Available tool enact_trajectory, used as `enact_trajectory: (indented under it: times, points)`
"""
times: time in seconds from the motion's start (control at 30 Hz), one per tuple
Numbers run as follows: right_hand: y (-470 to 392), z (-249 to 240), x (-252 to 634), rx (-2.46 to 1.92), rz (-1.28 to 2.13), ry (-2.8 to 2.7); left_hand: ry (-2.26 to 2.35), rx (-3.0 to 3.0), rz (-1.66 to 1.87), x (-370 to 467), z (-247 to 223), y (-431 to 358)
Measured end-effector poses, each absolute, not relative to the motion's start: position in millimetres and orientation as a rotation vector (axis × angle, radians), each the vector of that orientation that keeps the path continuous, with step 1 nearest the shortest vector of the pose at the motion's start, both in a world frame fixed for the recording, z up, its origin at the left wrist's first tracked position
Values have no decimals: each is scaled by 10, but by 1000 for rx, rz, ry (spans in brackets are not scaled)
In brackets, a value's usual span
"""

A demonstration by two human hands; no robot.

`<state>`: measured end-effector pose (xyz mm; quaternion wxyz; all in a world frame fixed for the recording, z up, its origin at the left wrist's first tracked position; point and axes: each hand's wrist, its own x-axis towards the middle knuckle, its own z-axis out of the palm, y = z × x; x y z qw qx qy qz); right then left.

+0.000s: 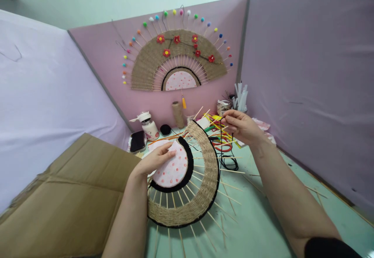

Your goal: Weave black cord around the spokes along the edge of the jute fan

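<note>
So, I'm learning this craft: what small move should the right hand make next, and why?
Perhaps the right hand should gently draw the black cord snug: its fingers pinch the cord, yet it hangs slack beside the woven band. The left hand lies on the dotted disc, so it could steady the work.

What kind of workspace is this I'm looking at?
Likely a small handicraft booth: a flower-decorated woven fan hangs on the pink partition, the left hand holds a second woven piece, and the right hand holds black cord.
</note>
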<state>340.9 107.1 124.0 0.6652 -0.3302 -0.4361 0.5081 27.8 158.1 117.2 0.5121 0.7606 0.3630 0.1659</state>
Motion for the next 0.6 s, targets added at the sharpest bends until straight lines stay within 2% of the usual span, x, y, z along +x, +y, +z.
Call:
enact_trajectory:
  times: [0.3, 0.6]
  points:
    - [1166, 1132, 3279, -785, 1284, -965, 846, 1746, 427, 281, 1157, 1573]
    - [1280, 1002, 3006, -913, 1147, -1044, 826, 1662, 442, 309, 1129, 1550]
